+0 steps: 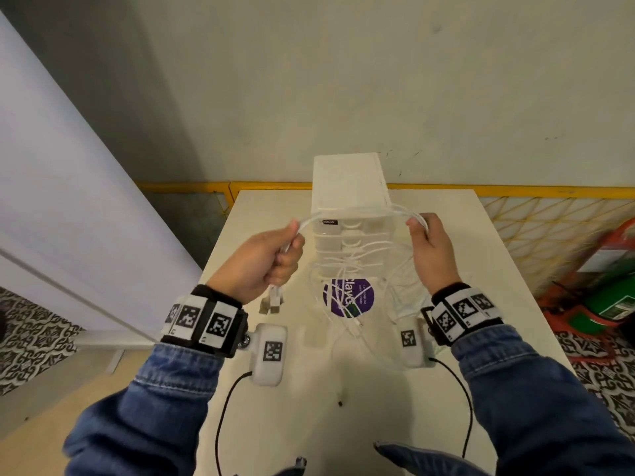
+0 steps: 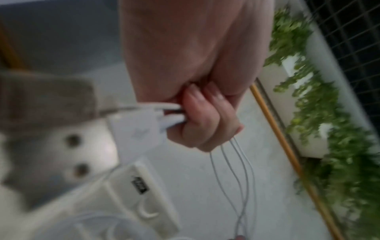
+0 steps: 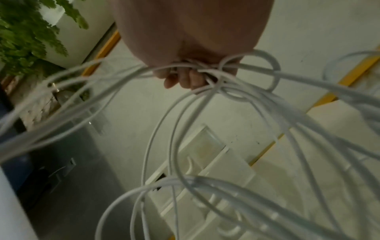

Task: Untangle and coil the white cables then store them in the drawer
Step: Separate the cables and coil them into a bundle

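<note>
Several white cables (image 1: pixel 357 214) hang as one tangled bundle between my two hands, raised above the counter (image 1: pixel 481 242) in front of the drawer unit (image 1: pixel 347 187). The upper strands span from hand to hand; the lower loops sag to the counter and cross the purple sticker (image 1: pixel 348 298).

Left grip: my left hand (image 1: pixel 264 262) is clenched on the cables, fingers curled round a few strands in the left wrist view, with plug ends (image 1: pixel 273 300) dangling just below the fist. Right grip: my right hand (image 1: pixel 429 249) is clenched on the cables too. In the right wrist view a knot (image 3: pixel 224 76) of crossing loops sits right at the fingers (image 3: pixel 185 79).

Hazards from this position, as I judge them:

1. Pulling the hands apart would likely draw that knot tighter, because both grips hold bunched strands, not single ones.
2. The hanging loops lie just in front of the drawer unit and could snag a drawer handle (image 3: pixel 190 164). A sharp lift could then tug or tip the unit.
3. The dangling plug ends can swing through an open loop and add a new crossing.
4. Loose strands trail near the white devices (image 1: pixel 269 352) on the near counter and could drag them.

All drawers appear closed, so storage is not yet possible.
</note>
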`<state>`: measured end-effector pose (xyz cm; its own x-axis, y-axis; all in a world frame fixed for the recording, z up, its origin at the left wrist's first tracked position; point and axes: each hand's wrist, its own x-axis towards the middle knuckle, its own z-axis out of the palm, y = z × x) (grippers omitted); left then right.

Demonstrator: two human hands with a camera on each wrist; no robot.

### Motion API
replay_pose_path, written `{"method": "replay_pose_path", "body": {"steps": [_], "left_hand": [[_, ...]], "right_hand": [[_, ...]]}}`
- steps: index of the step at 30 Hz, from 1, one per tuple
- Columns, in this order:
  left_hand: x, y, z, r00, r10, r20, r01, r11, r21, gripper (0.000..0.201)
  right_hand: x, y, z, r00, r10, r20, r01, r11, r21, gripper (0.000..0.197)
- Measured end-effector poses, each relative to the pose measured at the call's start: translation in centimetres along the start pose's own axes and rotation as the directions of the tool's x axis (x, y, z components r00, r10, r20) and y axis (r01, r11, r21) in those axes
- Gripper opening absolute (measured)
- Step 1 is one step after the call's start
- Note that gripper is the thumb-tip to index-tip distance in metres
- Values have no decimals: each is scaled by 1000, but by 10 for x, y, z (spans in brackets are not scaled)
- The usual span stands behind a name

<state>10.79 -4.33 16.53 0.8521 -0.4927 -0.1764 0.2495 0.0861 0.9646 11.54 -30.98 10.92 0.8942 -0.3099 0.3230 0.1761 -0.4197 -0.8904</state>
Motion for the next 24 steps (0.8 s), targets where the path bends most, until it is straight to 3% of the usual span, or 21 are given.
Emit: {"method": "replay_pose_path", "body": {"steps": [3, 5, 8, 10, 12, 15, 18, 20, 22, 23, 24], "left_hand": [[-3, -13, -8, 996, -69, 61, 76, 990, -118, 38], [-1, -11, -8, 981, 62, 184, 15, 921, -389, 33], [11, 5, 3, 897, 343, 279, -18, 659, -752, 33], [21, 15, 13, 866, 438, 243, -24, 521, -853, 38], [27, 20, 20, 869, 472, 149, -80, 430, -899, 42], [32, 22, 25, 879, 476, -34, -240, 380, -893, 42], [34, 21, 22, 863, 424, -277, -466, 453, -760, 40], [34, 16, 14, 820, 415, -393, -572, 601, -559, 40], [34, 7, 5, 760, 488, -429, -594, 789, -155, 38], [34, 1, 1, 733, 550, -401, -534, 830, 162, 37], [34, -5, -2, 737, 587, -336, -415, 784, 461, 36]], "right_hand": [[6, 15, -8, 995, 5, 104, 13, 985, -174, 16], [0, 23, -4, 958, 4, 286, 88, 947, -310, 20], [-22, 21, 19, 836, 14, 548, 249, 882, -401, 24], [-38, 15, 39, 740, 48, 671, 341, 833, -436, 25], [-54, 7, 57, 672, 46, 739, 405, 813, -419, 25], [-74, -2, 72, 611, 75, 788, 298, 901, -316, 24], [-83, -4, 75, 508, 87, 857, 392, 862, -320, 32], [-81, -6, 71, 507, 41, 861, 415, 864, -286, 29], [-75, -6, 66, 531, 49, 846, 346, 899, -269, 25], [-71, -5, 63, 551, 36, 834, 330, 908, -257, 23], [-68, -5, 59, 572, 13, 820, 333, 910, -246, 22]]}}
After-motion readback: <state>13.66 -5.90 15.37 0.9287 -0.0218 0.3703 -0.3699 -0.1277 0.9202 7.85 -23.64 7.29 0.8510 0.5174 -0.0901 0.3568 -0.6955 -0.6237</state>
